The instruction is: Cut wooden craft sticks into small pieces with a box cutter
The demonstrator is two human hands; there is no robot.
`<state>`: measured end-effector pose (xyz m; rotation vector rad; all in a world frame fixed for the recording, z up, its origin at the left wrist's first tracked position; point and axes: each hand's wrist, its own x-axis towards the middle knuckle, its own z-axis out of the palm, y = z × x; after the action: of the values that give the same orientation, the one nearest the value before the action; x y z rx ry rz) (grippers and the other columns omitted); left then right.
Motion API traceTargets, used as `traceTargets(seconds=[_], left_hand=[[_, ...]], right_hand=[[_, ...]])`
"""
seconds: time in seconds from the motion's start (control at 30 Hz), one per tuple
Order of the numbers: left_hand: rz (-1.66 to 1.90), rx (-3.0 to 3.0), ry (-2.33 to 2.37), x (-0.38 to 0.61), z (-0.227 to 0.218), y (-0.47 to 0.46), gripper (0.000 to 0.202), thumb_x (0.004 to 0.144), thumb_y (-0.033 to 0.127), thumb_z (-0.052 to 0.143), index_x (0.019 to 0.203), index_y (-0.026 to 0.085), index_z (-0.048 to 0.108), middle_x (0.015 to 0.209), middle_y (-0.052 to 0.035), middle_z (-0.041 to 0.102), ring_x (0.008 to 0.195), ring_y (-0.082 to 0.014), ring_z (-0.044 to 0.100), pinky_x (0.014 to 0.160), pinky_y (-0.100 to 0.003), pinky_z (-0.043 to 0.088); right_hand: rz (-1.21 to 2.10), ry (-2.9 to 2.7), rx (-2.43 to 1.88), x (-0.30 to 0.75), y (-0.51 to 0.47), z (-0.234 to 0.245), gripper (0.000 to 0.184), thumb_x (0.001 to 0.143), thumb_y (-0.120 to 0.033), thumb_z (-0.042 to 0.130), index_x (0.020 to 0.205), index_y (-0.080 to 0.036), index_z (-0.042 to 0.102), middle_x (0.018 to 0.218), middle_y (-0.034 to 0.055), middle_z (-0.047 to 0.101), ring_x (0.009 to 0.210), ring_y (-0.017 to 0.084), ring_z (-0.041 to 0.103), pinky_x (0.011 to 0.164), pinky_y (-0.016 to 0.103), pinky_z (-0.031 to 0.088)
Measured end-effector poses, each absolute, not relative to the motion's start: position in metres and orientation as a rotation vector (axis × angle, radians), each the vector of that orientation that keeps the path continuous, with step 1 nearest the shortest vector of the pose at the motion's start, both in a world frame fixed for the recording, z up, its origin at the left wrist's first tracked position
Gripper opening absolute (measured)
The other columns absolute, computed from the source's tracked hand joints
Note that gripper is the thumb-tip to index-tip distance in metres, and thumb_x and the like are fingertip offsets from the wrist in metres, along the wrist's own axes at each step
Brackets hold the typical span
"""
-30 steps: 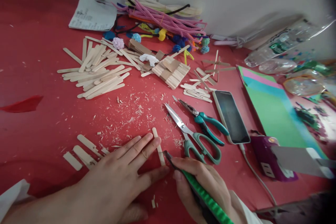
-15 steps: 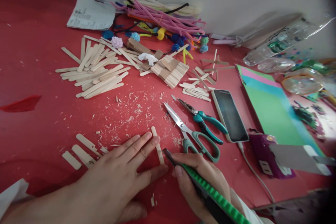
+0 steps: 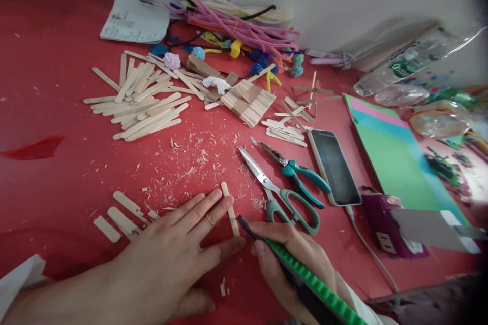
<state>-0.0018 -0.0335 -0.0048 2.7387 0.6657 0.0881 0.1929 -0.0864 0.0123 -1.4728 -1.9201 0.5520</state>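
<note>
My left hand (image 3: 173, 249) lies flat on the red table (image 3: 49, 188), fingers stretched out, the fingertips pressing on a short wooden craft stick (image 3: 230, 207). My right hand (image 3: 293, 264) is closed round a green and black utility knife (image 3: 305, 279). Its tip rests at the near end of that stick. Wood shavings (image 3: 194, 162) are scattered just beyond the stick. Several cut stick pieces (image 3: 122, 216) lie left of my left hand.
Scissors (image 3: 278, 198) and teal pliers (image 3: 297, 172) lie right of the stick, then a phone (image 3: 334, 166) on a cable. A pile of craft sticks (image 3: 137, 99), a glued stick panel (image 3: 247, 102), pipe cleaners (image 3: 240, 25), coloured paper (image 3: 396, 157) and plastic bottles (image 3: 407, 61) lie beyond.
Both hands stay almost where they were. The view has shifted slightly and the knife has moved a little along the stick's near end.
</note>
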Motion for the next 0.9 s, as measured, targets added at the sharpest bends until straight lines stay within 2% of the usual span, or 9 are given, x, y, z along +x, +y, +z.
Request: traceTargets(seconds=[0.13,0.27,0.43,0.67,0.8,0.9], left_hand=[[0.082,2.721,0.671,-0.0021,-0.0036,-0.0337,0.076,0.065,0.057,0.069,0.133,0.033,0.044,0.144,-0.0096,0.038,0.129,-0.0315,0.037,0.100,-0.043,0.035],[0.030,2.717,0.647,-0.0010,-0.0010,-0.0324,0.076,0.064,0.052,0.072,0.132,0.032,0.046,0.143,-0.0110,0.039,0.128,-0.0326,0.039,0.100,-0.043,0.036],[0.020,2.689,0.658,0.0007,0.0008,-0.0313,0.074,0.063,0.050,0.073,0.130,0.033,0.048,0.145,-0.0099,0.036,0.129,-0.0335,0.036,0.101,-0.044,0.035],[-0.004,2.688,0.637,-0.0032,0.0000,-0.0306,0.078,0.063,0.050,0.073,0.133,0.034,0.043,0.143,-0.0087,0.039,0.129,-0.0323,0.037,0.101,-0.044,0.034],[0.021,2.682,0.632,-0.0029,-0.0033,-0.0307,0.079,0.064,0.049,0.073,0.134,0.034,0.041,0.145,-0.0110,0.035,0.130,-0.0337,0.035,0.100,-0.045,0.034],[0.012,2.667,0.628,-0.0013,-0.0029,-0.0302,0.074,0.067,0.051,0.070,0.134,0.033,0.042,0.147,-0.0099,0.032,0.132,-0.0334,0.031,0.101,-0.046,0.033]], right_hand=[[0.536,-1.921,-1.497,0.1936,-0.0849,0.0126,0.018,0.079,-0.010,0.049,0.092,-0.020,0.056,0.066,-0.0010,0.069,0.051,0.012,0.065,0.047,0.019,0.054],[0.482,-1.918,-1.472,0.1924,-0.0837,0.0114,0.019,0.078,-0.008,0.050,0.091,-0.020,0.056,0.061,-0.0026,0.067,0.045,0.010,0.062,0.044,0.018,0.052],[0.488,-1.943,-1.488,0.1913,-0.0827,0.0119,0.018,0.079,-0.009,0.050,0.091,-0.020,0.057,0.067,-0.0003,0.070,0.054,0.013,0.067,0.049,0.018,0.054],[0.425,-1.984,-1.472,0.1931,-0.0814,0.0156,0.015,0.080,-0.011,0.050,0.090,-0.019,0.058,0.066,0.0000,0.069,0.056,0.012,0.066,0.052,0.017,0.054],[0.371,-1.991,-1.510,0.1938,-0.0842,0.0160,0.012,0.083,-0.015,0.049,0.089,-0.019,0.058,0.068,0.0007,0.070,0.059,0.012,0.067,0.057,0.018,0.055],[0.337,-1.951,-1.561,0.1934,-0.0863,0.0140,0.012,0.084,-0.017,0.048,0.088,-0.021,0.059,0.068,0.0007,0.070,0.058,0.013,0.067,0.055,0.019,0.055]])
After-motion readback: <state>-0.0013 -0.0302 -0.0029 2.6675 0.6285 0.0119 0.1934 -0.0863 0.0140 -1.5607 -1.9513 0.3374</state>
